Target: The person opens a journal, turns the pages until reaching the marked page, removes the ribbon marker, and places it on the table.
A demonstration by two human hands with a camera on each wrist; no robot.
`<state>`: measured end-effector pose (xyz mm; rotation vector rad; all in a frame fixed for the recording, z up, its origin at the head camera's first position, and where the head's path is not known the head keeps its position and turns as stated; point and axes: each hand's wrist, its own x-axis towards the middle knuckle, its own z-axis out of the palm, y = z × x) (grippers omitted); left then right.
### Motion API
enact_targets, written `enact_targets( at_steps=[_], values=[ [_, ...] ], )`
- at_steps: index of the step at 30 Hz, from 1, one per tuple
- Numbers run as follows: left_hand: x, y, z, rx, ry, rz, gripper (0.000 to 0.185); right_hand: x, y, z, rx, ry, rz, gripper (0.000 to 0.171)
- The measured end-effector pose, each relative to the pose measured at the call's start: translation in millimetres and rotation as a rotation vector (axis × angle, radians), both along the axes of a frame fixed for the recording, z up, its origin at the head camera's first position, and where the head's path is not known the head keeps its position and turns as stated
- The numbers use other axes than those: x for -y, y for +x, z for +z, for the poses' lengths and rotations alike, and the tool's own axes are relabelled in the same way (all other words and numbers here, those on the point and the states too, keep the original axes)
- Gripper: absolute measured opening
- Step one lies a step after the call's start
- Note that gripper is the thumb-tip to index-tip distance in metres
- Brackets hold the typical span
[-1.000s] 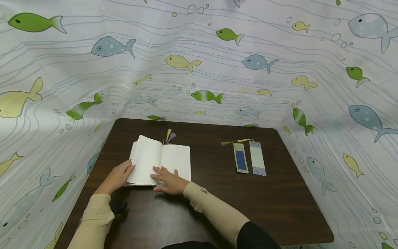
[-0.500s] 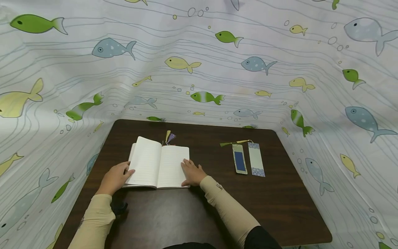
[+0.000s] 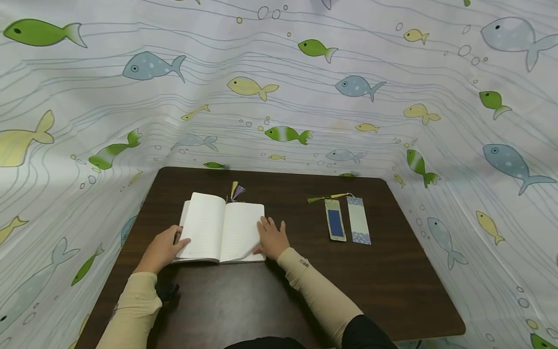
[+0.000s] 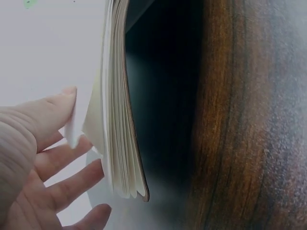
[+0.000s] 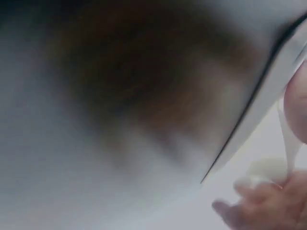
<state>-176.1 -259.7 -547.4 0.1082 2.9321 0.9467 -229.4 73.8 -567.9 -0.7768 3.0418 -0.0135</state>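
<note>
An open lined notebook (image 3: 240, 225) lies on the left part of the table. My left hand (image 3: 162, 249) is at its left edge. In the left wrist view, the thumb lies over a page (image 4: 76, 125) and the fingers are behind it, pinching the page by its side. The page block (image 4: 120, 120) stands apart from this page. My right hand (image 3: 273, 240) is at the right edge and pinches a right-hand page (image 3: 244, 245), its lower corner bent up off the sheets below. Blurred fingers (image 5: 266, 201) and a curved page show in the right wrist view.
Yellow and purple tassels (image 3: 237, 190) stick out above the notebook's spine. Right of it lie a bookmark with a blue panel (image 3: 335, 222) and a pale bookmark with patterned ends (image 3: 359, 218), both tasselled. Fish-printed cloth (image 3: 305, 97) surrounds the dark table (image 3: 392, 291).
My right hand has moved from near the notebook's middle to its right edge, and the right page's lower corner has lifted. The left thumb has shifted slightly at the left edge.
</note>
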Motion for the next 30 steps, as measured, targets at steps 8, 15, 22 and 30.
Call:
enact_targets(
  at_steps=[8,15,22,30],
  values=[
    [-0.4,-1.7,-1.5,0.023,0.016,-0.038,0.069,18.8,0.6,7.0,0.155,-0.403,0.025,0.119],
    [1.1,2.2,-4.8,-0.056,-0.027,-0.115,0.043,46.8,13.1,19.4,0.49,-0.629,0.302,0.087],
    [1.8,3.2,-3.8,-0.04,0.066,-0.045,0.051,72.5,25.1,11.8,0.396,-0.367,0.463,0.057],
    [3.1,-1.3,-0.9,0.035,0.117,-0.039,0.067,78.4,24.6,9.1,0.369,-0.26,0.509,0.047]
  ],
)
